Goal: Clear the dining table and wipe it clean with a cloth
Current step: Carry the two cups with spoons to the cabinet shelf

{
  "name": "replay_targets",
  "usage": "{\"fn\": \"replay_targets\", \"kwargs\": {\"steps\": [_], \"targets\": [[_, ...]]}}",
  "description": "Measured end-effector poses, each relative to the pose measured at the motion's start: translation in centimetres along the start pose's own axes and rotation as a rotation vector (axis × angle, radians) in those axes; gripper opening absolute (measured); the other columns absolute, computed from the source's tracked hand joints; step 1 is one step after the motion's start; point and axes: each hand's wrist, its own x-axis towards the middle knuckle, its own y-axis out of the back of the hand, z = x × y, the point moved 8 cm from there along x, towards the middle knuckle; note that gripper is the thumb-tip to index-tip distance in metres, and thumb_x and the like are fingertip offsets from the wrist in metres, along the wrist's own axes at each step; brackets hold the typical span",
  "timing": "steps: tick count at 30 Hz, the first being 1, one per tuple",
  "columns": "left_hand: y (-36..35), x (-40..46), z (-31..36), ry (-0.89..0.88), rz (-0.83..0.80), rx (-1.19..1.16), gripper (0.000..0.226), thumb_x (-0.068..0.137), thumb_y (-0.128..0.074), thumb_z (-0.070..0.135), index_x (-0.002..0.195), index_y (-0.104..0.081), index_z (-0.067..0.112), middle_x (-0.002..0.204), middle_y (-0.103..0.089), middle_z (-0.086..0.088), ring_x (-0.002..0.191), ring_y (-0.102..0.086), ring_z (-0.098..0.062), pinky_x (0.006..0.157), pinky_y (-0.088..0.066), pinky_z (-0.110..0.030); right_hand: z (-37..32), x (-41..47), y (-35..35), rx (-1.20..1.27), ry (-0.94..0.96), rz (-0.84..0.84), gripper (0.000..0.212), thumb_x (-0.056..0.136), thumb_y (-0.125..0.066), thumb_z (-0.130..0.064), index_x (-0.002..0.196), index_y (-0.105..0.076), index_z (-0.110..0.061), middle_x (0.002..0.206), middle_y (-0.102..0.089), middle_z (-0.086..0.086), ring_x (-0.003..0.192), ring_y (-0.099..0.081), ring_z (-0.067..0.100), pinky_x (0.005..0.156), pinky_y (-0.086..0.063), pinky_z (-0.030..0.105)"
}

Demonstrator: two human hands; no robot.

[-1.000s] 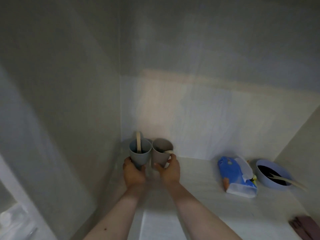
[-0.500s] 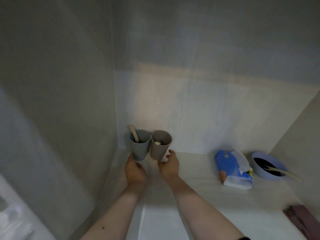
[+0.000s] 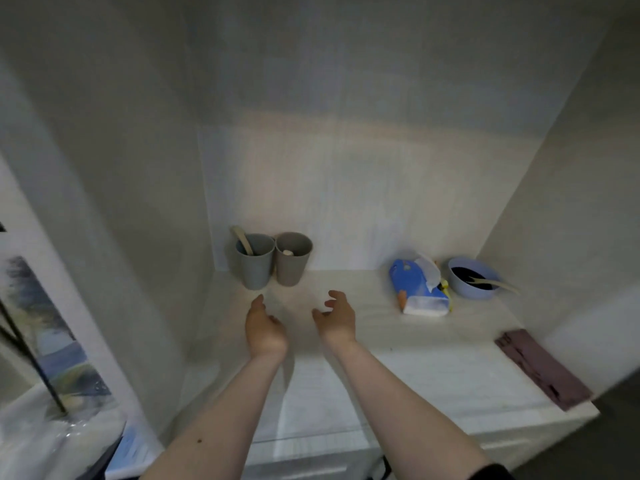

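Two cups stand side by side in the back left corner of a pale shelf (image 3: 398,368): a blue-grey cup (image 3: 255,263) with a wooden utensil leaning in it, and a beige cup (image 3: 292,261) with a small utensil inside. My left hand (image 3: 263,325) hovers in front of them, fingers relaxed, holding nothing. My right hand (image 3: 336,317) is beside it, fingers loosely spread, also apart from the cups. A dark purple cloth (image 3: 542,368) lies folded at the shelf's right front edge.
A blue tissue pack (image 3: 417,287) lies at the back right, next to a blue bowl (image 3: 472,277) with dark contents and a wooden utensil. Walls close in on the left, back and right. A framed picture (image 3: 45,337) leans at lower left.
Both hands have let go of the cups and drawn back toward me. The cups now stand on the shelf in the corner.
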Motion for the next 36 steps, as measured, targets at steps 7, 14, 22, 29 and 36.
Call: {"fn": "replay_targets", "kwargs": {"steps": [7,14,22,29,36], "targets": [[-0.4,-5.2,1.1,-0.062,-0.083,-0.005,0.050,0.085,-0.042,-0.007,0.135,-0.041,-0.003,0.129,-0.053,-0.023,0.117,-0.052,-0.036,0.100,-0.040,-0.037,1.4,-5.0,4.4,0.002,0.039,0.079,0.044,0.085,-0.060,-0.007,0.126,-0.046,-0.004,0.115,-0.059,0.014,0.082,-0.057,0.020,0.072,-0.042,0.020],[-0.2,-13.1,1.9,-0.137,-0.130,0.008,0.047,0.086,-0.040,-0.007,0.132,-0.045,-0.001,0.126,-0.055,-0.020,0.115,-0.053,-0.033,0.099,-0.039,-0.032,4.6,-13.8,9.6,0.054,0.057,0.160,0.039,0.085,-0.059,-0.005,0.123,-0.050,-0.006,0.104,-0.056,0.006,0.078,-0.055,0.016,0.071,-0.047,0.025],[-2.2,-24.5,3.6,-0.232,-0.347,-0.047,0.039,0.085,-0.044,-0.005,0.124,-0.051,-0.001,0.122,-0.058,-0.017,0.106,-0.057,-0.030,0.092,-0.040,-0.029,8.3,-22.8,16.8,0.056,-0.011,0.318,0.035,0.087,-0.057,-0.004,0.121,-0.050,-0.006,0.100,-0.053,0.004,0.076,-0.054,0.014,0.060,-0.040,0.009],[-2.1,-29.9,4.3,-0.262,-0.499,-0.062,0.037,0.086,-0.044,-0.005,0.122,-0.052,-0.002,0.119,-0.058,-0.018,0.102,-0.058,-0.031,0.090,-0.042,-0.030,10.5,-29.7,21.4,0.058,-0.121,0.487,0.034,0.087,-0.057,-0.007,0.121,-0.051,-0.007,0.098,-0.054,0.002,0.082,-0.056,0.013,0.067,-0.043,0.016],[0.2,-36.4,3.6,-0.351,-0.777,-0.053,0.037,0.088,-0.044,-0.004,0.124,-0.051,0.003,0.124,-0.056,-0.014,0.106,-0.056,-0.029,0.094,-0.042,-0.033,11.4,-40.9,23.1,0.068,-0.227,0.780,0.034,0.088,-0.058,-0.008,0.121,-0.052,-0.006,0.095,-0.055,0.002,0.081,-0.053,0.011,0.067,-0.040,0.013]]}}
